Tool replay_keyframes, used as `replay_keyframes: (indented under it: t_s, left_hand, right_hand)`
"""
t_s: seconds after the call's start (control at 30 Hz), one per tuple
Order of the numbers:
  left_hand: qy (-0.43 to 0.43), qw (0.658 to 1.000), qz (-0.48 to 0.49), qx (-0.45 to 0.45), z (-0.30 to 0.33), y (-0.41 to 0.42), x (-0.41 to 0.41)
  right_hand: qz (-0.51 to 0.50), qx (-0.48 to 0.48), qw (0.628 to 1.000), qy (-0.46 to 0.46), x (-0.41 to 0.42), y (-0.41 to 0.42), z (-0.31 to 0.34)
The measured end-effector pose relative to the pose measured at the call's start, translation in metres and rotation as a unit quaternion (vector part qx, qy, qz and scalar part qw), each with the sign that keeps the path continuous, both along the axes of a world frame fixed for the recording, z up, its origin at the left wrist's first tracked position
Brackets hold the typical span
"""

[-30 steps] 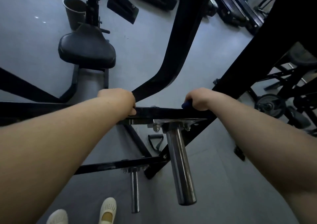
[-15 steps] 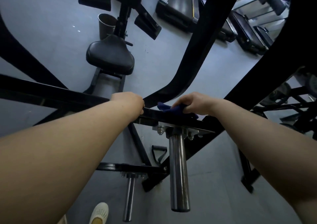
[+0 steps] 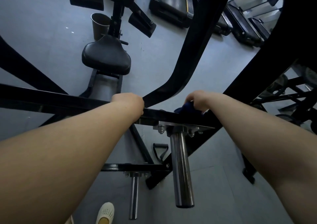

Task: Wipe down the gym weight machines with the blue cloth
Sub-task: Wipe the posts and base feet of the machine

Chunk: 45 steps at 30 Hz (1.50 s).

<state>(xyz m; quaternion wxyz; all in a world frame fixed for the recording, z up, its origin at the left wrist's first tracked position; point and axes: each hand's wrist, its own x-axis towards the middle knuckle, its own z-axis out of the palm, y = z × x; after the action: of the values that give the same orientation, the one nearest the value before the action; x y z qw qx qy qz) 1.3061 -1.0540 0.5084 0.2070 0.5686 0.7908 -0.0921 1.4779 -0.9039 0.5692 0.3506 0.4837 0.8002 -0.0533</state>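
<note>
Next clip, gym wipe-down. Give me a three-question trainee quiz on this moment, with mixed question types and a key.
1. True or false: the right hand holds the blue cloth against the black crossbar.
2. Which hand grips the crossbar with no cloth?
A. left hand
B. right hand
C. neither
3. Fill in: the thick steel peg bolted under the crossbar carries ___ weight plates.

Key: 1 true; 2 A; 3 no
</note>
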Motion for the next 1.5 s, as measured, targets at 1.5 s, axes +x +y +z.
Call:
replay_keyframes:
  t_s: [1.5]
  left_hand:
    - [0.059, 0.994, 0.085, 0.014, 0.028, -0.147, -0.15]
  right_hand:
    - [0.106, -0.15, 0.965, 0.189, -0.139, -0.1, -0.026]
